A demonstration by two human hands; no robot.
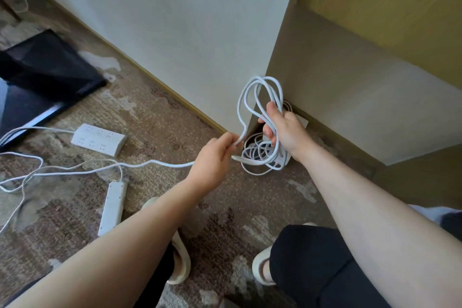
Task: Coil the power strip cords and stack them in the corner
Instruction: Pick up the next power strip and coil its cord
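Note:
My right hand [285, 130] grips several loops of a white cord [252, 90] in the air in front of the corner. My left hand [215, 157] pinches the same cord just left of the loops; its loose run [150, 163] trails left across the carpet. On the floor in the corner, below my right hand, lies a coiled power strip [260, 155], partly hidden by my hand. A wide white power strip [98, 139] lies at the left. A long narrow power strip [112, 207] lies near my left forearm.
White wall [175, 20] and a tan wooden cabinet [350, 82] meet at the corner. A black flat object [45, 67] lies on the patterned carpet at far left. Tangled cord [25, 177] spreads over the left floor. My slippered feet [180, 257] are at the bottom.

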